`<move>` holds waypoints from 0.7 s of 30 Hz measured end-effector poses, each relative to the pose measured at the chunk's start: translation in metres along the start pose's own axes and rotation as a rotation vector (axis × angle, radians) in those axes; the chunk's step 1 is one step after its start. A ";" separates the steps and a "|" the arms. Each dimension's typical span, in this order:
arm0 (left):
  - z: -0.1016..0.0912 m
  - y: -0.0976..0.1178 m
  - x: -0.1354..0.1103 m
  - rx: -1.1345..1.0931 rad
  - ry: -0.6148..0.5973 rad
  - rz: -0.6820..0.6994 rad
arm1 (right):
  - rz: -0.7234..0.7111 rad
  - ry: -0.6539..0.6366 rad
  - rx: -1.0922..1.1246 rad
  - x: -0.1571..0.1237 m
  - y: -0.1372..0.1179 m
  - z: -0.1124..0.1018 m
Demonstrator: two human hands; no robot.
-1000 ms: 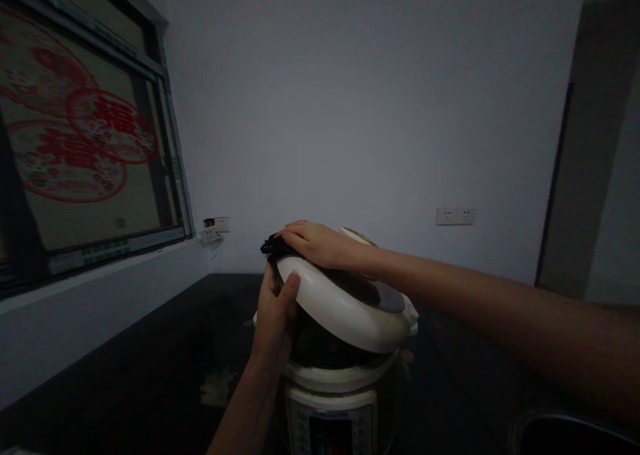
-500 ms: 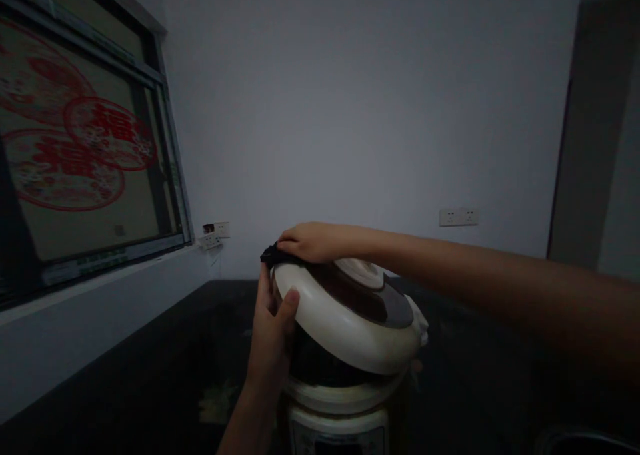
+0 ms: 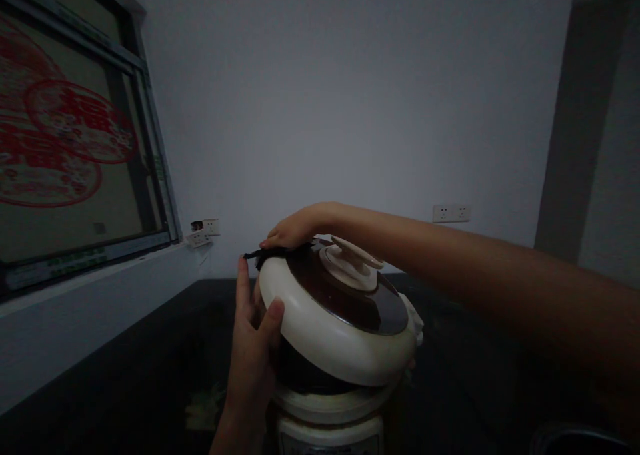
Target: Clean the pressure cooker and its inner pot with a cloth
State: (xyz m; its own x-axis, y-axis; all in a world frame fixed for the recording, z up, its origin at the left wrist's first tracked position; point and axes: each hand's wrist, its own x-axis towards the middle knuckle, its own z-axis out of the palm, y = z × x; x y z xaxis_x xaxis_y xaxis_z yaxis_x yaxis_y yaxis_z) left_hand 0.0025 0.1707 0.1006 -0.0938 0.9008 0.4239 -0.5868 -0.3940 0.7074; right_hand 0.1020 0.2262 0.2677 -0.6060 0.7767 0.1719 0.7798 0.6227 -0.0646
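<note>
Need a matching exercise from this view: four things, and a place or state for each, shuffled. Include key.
Things
1. Left hand
2. Right hand
3. Lid
4. Round decals

Places and states
A. Tilted, with a dark gap above the cooker base
B. Red, on the window
C. Against the white side at the near left, thumb in front
D. Over a black item, with the forearm coming in from the right

Pairs: 1-C, 2-D, 3-A, 4-B
</note>
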 end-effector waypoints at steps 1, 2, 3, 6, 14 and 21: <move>0.000 0.000 0.000 -0.001 -0.010 0.003 | 0.049 -0.058 0.051 0.000 0.004 -0.003; -0.001 0.000 0.001 -0.001 -0.015 0.008 | 0.109 -0.125 0.117 -0.001 0.008 -0.007; -0.001 0.000 0.001 -0.001 -0.022 0.011 | 0.173 -0.185 0.191 -0.002 0.014 -0.009; -0.003 -0.001 0.003 0.003 -0.033 0.020 | 0.297 -0.248 0.350 -0.004 0.036 -0.012; 0.003 0.003 -0.002 0.044 0.014 0.032 | 0.453 -0.279 0.521 -0.020 0.118 0.022; 0.004 0.004 -0.001 0.055 -0.006 0.034 | 0.426 -0.245 0.554 -0.034 0.137 0.030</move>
State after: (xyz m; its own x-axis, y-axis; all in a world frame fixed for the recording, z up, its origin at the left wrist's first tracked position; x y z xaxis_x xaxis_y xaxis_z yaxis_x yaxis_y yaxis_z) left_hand 0.0036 0.1671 0.1051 -0.1082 0.8855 0.4518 -0.5380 -0.4343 0.7225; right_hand 0.2248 0.2882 0.2235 -0.3366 0.9204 -0.1990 0.8008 0.1686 -0.5747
